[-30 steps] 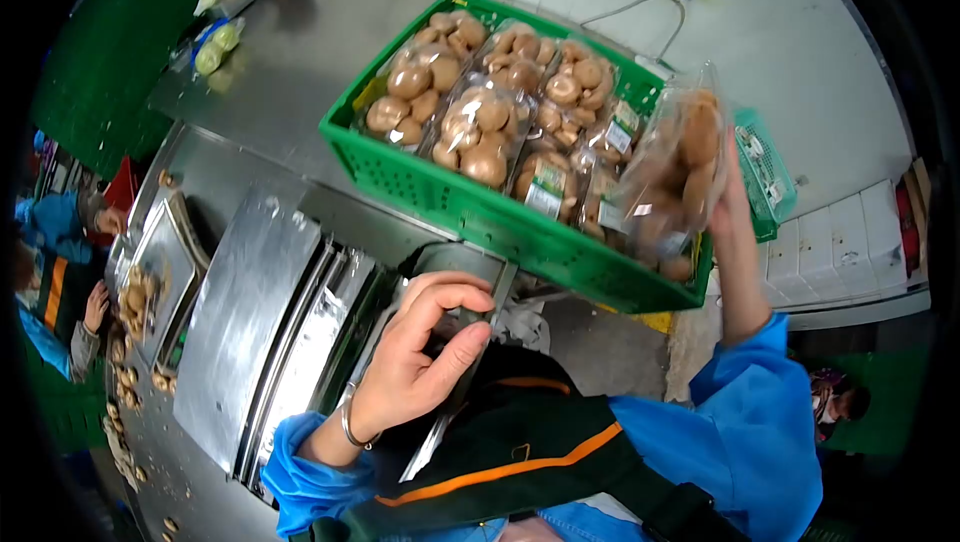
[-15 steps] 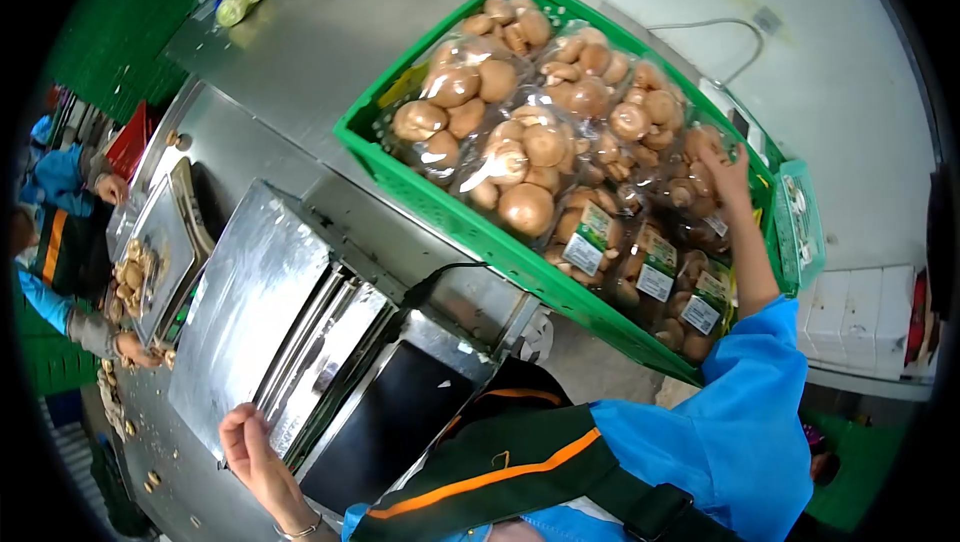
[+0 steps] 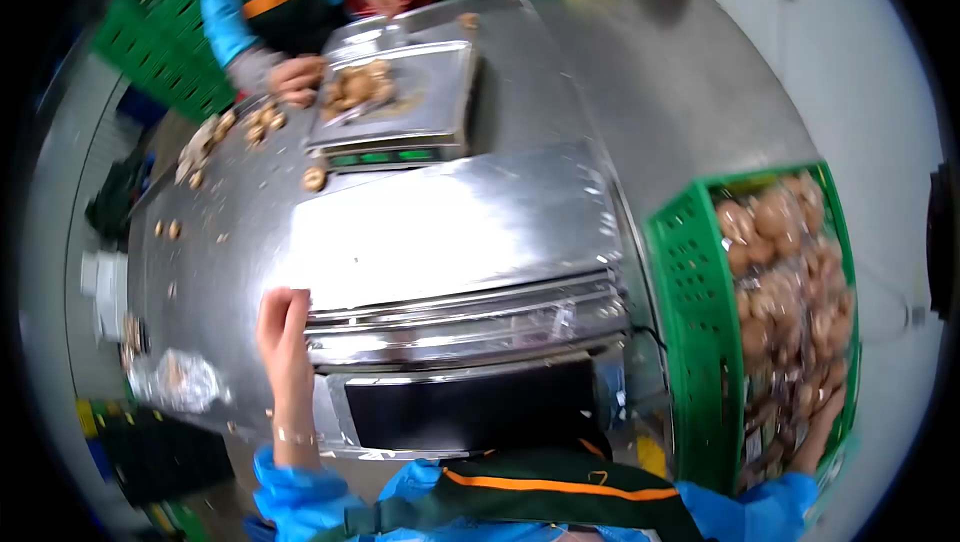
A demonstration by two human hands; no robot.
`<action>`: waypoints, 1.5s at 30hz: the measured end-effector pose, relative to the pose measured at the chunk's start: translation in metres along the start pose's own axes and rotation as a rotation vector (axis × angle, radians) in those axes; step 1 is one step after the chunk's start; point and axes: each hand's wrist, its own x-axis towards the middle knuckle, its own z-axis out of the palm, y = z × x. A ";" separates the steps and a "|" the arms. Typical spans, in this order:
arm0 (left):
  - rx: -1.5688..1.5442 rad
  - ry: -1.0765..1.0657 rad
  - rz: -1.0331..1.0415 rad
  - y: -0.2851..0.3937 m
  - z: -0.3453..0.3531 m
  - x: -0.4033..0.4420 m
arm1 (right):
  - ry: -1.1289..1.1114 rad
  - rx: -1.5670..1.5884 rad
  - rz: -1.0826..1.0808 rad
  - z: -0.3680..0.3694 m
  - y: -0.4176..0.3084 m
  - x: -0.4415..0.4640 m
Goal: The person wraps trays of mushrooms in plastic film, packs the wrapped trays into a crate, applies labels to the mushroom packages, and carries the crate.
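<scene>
My left hand [image 3: 284,332] is beside the left end of a metal wrapping machine [image 3: 470,342], fingers drawn together. Whatever may be between its fingertips is too small to make out. At the right, my right hand [image 3: 826,420] reaches over the rim of a green crate [image 3: 700,332]. It lies against bagged mushrooms [image 3: 780,312], its fingers blurred and partly hidden. Several clear bags of brown mushrooms fill the crate. The machine's flat steel top [image 3: 450,232] and black front plate [image 3: 475,410] lie between my hands.
Across the table a co-worker [image 3: 290,2] handles mushrooms by a scale [image 3: 400,112]. Loose mushrooms [image 3: 262,120] lie on the steel table [image 3: 240,232]. A crumpled clear bag [image 3: 182,382] rests at the left. Stacked green crates [image 3: 160,52] stand behind.
My view has swung right-side-down to level, bringing the machine to the centre and the crate to the right. My right hand stays at the crate; my left stays by the machine's end.
</scene>
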 end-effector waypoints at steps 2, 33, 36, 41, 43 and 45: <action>-0.120 -0.021 -0.083 -0.010 0.009 0.059 | 0.141 -0.371 0.004 -0.005 0.010 0.031; -0.533 -0.119 -0.212 -0.021 0.045 0.183 | -0.886 -0.033 -1.476 0.372 -0.351 -0.508; -0.563 -0.158 -0.240 -0.030 0.044 0.104 | -1.018 0.072 -1.455 0.422 -0.348 -0.551; -0.346 -0.325 -0.244 -0.068 0.044 0.016 | -1.236 -0.128 -1.597 0.447 -0.311 -0.552; 0.030 -0.478 -0.095 -0.076 0.031 0.018 | -1.349 -0.168 -1.562 0.434 -0.310 -0.550; 0.253 -0.178 0.378 -0.058 0.030 0.020 | -1.326 -0.061 -1.633 0.433 -0.306 -0.548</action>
